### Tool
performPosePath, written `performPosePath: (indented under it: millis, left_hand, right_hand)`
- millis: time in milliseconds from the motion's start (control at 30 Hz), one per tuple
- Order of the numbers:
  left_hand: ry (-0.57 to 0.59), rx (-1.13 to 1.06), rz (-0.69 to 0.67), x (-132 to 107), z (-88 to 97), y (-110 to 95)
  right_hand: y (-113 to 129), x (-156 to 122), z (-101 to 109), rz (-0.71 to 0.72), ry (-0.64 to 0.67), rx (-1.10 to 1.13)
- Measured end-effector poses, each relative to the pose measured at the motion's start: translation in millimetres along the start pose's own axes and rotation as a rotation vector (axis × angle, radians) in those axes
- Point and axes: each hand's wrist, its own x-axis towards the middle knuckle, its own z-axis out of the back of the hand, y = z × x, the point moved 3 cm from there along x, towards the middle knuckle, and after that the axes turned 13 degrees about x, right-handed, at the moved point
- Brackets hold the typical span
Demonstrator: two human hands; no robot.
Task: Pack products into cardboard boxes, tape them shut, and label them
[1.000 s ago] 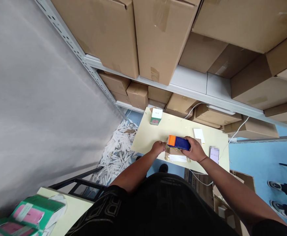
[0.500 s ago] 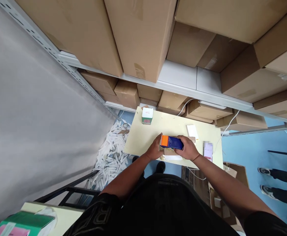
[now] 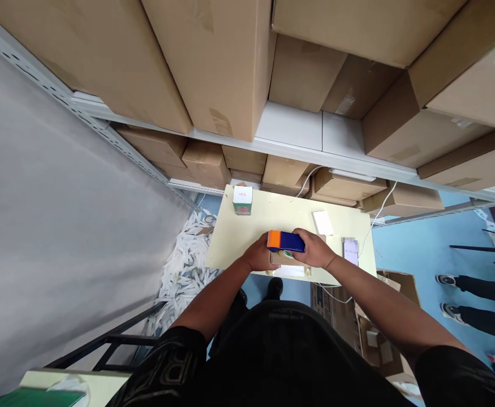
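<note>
On the far left, a green box [image 3: 39,398] is cut off by the lower edge, and the grey wall [image 3: 39,226] is bordered by metal shelving [image 3: 60,93], loaded high with cardboard cartons [image 3: 217,68]. Now comes a heap of white strips [image 3: 183,260], strewn beside the pale yellow table [image 3: 226,249]. At the table's far left corner, a white-and-green carton [image 3: 242,203] is stood upright. Then the left hand [image 3: 256,254]: it is set against the left end of a small cardboard box [image 3: 283,260] near the table's front edge; whether the box is gripped cannot be told. And there, over the box, the orange-and-blue tape dispenser [image 3: 290,242] is held, orange end towards the left hand, blue end firmly grasped by the right hand [image 3: 313,250]. Whether the box is touched by the dispenser cannot be made out. Just beyond, a flat white box [image 3: 322,223] is laid down; further right, a phone [image 3: 350,251] is placed. An open carton [image 3: 407,287] is seen below, and at far right a bystander's legs [image 3: 485,294] are caught.
</note>
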Motion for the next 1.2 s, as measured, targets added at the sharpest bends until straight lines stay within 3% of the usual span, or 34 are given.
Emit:
performPosePath:
  millis: [200, 533, 1000, 1100, 1200]
  left_hand:
    - [-0.047, 0.059, -0.021, -8.8, 27.9, 13.3]
    - [-0.042, 0.040, -0.015, -20.6, 30.8, 21.9]
    - [-0.014, 0.053, 0.011, -35.7, 43.5, 40.6]
    - [-0.013, 0.051, 0.003, -34.9, 43.2, 41.0]
    - [-0.015, 0.044, 0.005, -33.5, 42.4, 40.7]
  right_hand:
    - [8.5, 0.9, 23.9, 0.076, 0.107, -0.047]
    - [5.6, -9.8, 45.3, 0.037, 0.182, -0.143]
    - [-71.5, -98.9, 137.7, -0.035, 0.167, -0.419]
    - [-87.9, -108.5, 145.4, -0.046, 0.185, -0.486]
    - [-103.6, -106.1, 139.1, -0.042, 0.246, -0.543]
